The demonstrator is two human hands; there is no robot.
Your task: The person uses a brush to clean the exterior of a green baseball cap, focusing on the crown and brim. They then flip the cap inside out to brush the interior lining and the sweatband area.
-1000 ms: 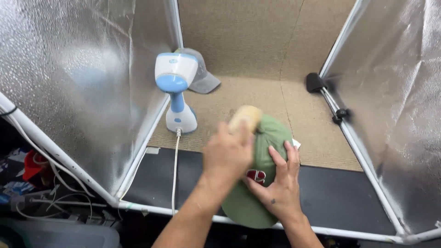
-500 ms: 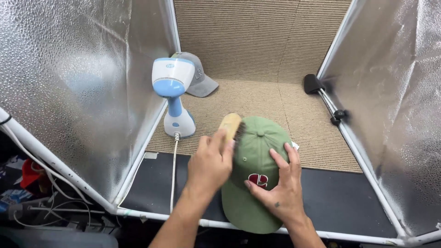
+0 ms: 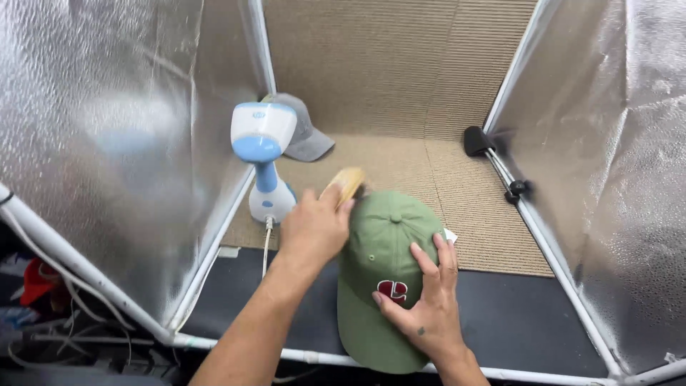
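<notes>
The brush (image 3: 346, 184) has slid down to the left edge of the green cap (image 3: 386, 264), low in the middle. The left hand (image 3: 314, 227) grips the brush tight. The right hand (image 3: 427, 300) lies spread flat on the cap. A steamer (image 3: 263, 159) stands upper left, a grey cap (image 3: 304, 136) behind it.

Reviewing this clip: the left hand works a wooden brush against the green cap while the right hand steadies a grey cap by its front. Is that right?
Not quite. In the head view the right hand steadies the same green cap that the left hand brushes with the wooden brush. The grey cap lies untouched behind the blue-and-white steamer.
</notes>
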